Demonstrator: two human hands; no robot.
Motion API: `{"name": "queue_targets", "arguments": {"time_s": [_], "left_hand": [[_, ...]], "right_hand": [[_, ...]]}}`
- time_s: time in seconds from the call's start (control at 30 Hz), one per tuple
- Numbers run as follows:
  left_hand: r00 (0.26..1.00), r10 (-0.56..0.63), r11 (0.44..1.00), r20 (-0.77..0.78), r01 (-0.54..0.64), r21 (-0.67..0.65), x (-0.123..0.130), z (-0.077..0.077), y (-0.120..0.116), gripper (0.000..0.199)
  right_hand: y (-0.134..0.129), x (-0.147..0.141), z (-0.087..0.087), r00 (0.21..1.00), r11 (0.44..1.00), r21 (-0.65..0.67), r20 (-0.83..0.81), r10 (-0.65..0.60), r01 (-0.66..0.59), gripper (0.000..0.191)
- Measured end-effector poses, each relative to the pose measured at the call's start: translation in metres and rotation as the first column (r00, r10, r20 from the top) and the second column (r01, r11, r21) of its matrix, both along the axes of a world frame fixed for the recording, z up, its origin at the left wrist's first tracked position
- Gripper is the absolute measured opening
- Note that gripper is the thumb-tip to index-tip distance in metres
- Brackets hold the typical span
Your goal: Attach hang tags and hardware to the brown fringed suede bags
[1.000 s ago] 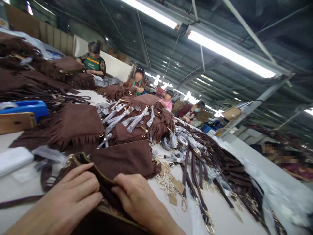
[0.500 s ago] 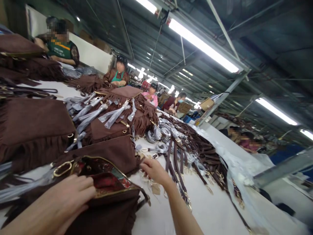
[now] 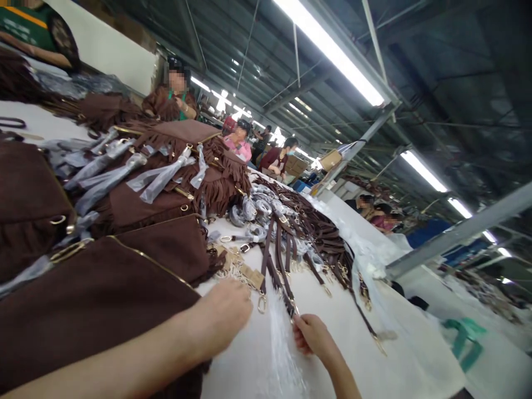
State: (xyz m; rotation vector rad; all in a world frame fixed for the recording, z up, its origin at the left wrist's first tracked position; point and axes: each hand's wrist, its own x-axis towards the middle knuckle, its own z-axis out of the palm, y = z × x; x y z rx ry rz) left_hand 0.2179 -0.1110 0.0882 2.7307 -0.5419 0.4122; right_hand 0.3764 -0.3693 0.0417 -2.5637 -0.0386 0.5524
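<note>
A dark brown suede bag lies in front of me, its gold zip line running toward my left hand. That hand is closed at the bag's right end, and whatever is in its fingers is hidden. To its right, my right hand pinches the metal-clasp end of a brown strap. Clear plastic film hangs or lies between my two hands. Brown paper tags with thin cords lie just beyond my left hand.
Fringed brown bags with plastic-wrapped handles pile up on the left. Wrapped coiled straps and a heap of loose straps lie farther back on the white table. Several people sit beyond; a metal post slants at right.
The bag's mouth, with its red patterned lining showing before, is now closed. My left hand has moved right along the bag. My right hand has moved from the tags to a strap end.
</note>
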Motion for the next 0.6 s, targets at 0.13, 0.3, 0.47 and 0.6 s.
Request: {"name": "queue_targets", "arguments": {"time_s": [0.13, 0.3, 0.47, 0.6], "left_hand": [[0.955, -0.297, 0.947, 0.028, 0.290, 0.137, 0.049, -0.030, -0.064, 0.030], [0.928, -0.372, 0.928, 0.013, 0.371, 0.041, 0.074, -0.076, -0.078, 0.064], [0.917, -0.394, 0.919, -0.056, 0.393, -0.033, 0.079, -0.094, -0.074, 0.058], [0.911, -0.407, 0.913, -0.071, 0.402, -0.076, 0.081, -0.093, -0.076, 0.058]], "right_hand": [[0.011, 0.003, -0.010, 0.996, 1.000, 0.025, 0.084, -0.019, 0.017, 0.044], [0.010, 0.006, -0.007, 0.994, 0.998, 0.069, 0.107, -0.004, -0.003, 0.040], [-0.014, -0.024, 0.018, 0.986, 0.986, 0.128, 0.141, 0.086, -0.105, 0.028], [-0.044, -0.088, 0.037, 0.961, 0.955, 0.121, -0.036, 0.275, -0.269, 0.030]]}}
